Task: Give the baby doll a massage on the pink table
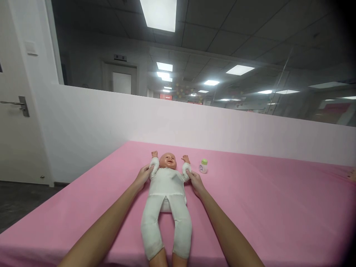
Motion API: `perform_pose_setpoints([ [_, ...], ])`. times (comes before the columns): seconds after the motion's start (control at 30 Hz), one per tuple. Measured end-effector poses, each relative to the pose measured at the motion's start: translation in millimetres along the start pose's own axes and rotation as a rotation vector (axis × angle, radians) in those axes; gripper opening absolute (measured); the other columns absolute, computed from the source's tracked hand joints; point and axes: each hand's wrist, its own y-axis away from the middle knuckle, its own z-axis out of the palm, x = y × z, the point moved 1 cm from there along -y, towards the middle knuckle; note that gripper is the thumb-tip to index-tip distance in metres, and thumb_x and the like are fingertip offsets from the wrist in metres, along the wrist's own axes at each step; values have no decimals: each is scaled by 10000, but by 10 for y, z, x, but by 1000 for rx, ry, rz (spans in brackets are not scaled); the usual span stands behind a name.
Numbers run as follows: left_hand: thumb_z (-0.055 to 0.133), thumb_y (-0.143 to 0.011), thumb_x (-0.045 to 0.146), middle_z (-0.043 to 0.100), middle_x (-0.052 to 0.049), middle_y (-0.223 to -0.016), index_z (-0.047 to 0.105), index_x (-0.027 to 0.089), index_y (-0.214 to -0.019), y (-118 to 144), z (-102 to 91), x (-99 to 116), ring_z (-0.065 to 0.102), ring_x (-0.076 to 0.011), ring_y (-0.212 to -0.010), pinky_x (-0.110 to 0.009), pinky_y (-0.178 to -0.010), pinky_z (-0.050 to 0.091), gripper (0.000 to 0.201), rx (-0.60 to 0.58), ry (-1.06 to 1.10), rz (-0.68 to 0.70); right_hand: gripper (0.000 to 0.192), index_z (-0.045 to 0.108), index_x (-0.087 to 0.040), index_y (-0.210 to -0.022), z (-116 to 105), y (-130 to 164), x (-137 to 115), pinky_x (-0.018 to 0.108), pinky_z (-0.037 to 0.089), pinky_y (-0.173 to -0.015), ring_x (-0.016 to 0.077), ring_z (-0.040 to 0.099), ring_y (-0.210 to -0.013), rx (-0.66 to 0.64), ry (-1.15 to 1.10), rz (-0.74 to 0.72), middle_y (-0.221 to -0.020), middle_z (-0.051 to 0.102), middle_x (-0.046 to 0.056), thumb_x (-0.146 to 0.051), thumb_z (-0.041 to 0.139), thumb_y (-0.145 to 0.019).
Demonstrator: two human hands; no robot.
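A baby doll [167,182] in white cloth lies on its back on the pink-covered table [250,207], its head away from me and its legs toward me. Both of its arms are raised beside its head. My left hand [144,175] is closed round the doll's upper arm on the left of the view. On the other side, my right hand [196,181] grips the opposite upper arm, thumb on top. A small clear bottle [203,167] with a green cap stands upright just beyond my right hand, not touching it.
A low white wall [194,118] with a glass window above it runs along the table's far side. A door [19,111] with a metal handle is at the left. Part of what looks like another hand [352,174] shows at the right edge.
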Motion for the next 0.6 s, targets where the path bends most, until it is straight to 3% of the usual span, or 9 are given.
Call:
perform_pose_setpoints([
  [0.3, 771, -699, 671, 756, -93, -934, 732, 154, -971, 24, 31, 51, 674, -245, -850, -319, -746, 495, 586, 17, -23, 22, 438, 718, -178, -780, 3, 15, -15, 300, 443, -659, 187, 606, -685, -17, -14, -6, -740, 711, 26, -598, 822, -719],
  [0.6, 736, -771, 623, 740, -76, -1000, 713, 169, -1047, 16, 35, 28, 656, -224, -869, -297, -749, 480, 532, 24, -46, 34, 446, 725, -181, -811, 6, 37, -38, 307, 451, -664, 199, 619, -714, -37, -15, -22, -751, 711, 21, -597, 839, -697],
])
